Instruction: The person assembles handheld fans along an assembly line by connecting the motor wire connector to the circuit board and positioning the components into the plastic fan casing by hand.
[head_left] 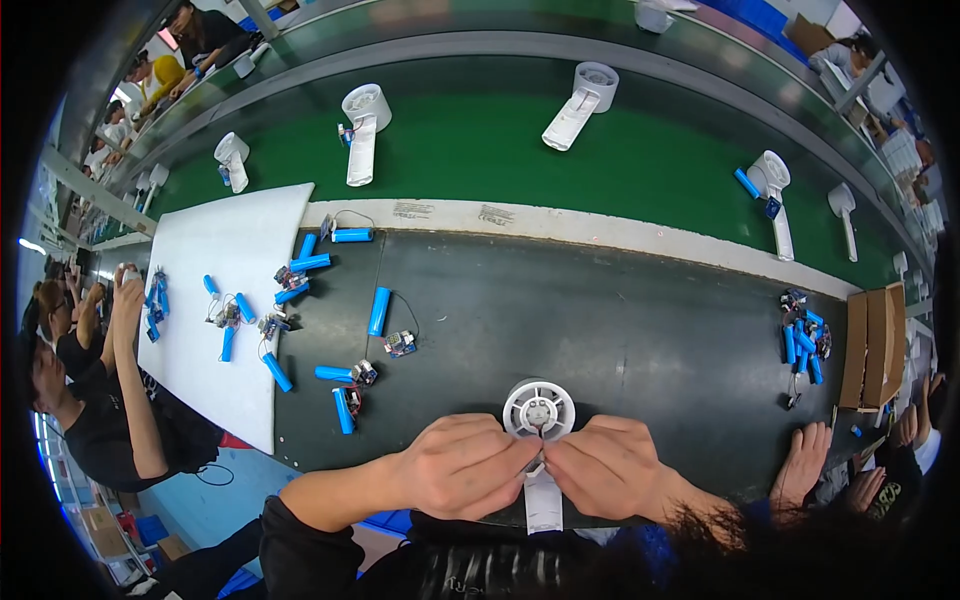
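Nearest me, the left hand (470, 466) and right hand (605, 470), fingertips pinched narrow, hold a white round-headed plastic fan (539, 408) at the dark table's (560, 310) near edge. Blue cylindrical cells wired to circuit boards (379, 312) lie leftward, some on a flat white sheet (230, 250); more crowd beside a brown cardboard box (872, 350) at right. Beyond, a pale ledge (600, 237) bears dark print, seemingly too small to read; other white fans (363, 145) lie on the green belt (470, 150).

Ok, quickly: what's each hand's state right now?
Left hand: fingers closed in a pinch at the white fan; what it pinches can't be told.
Right hand: also closed in a pinch there; what it holds can't be told.
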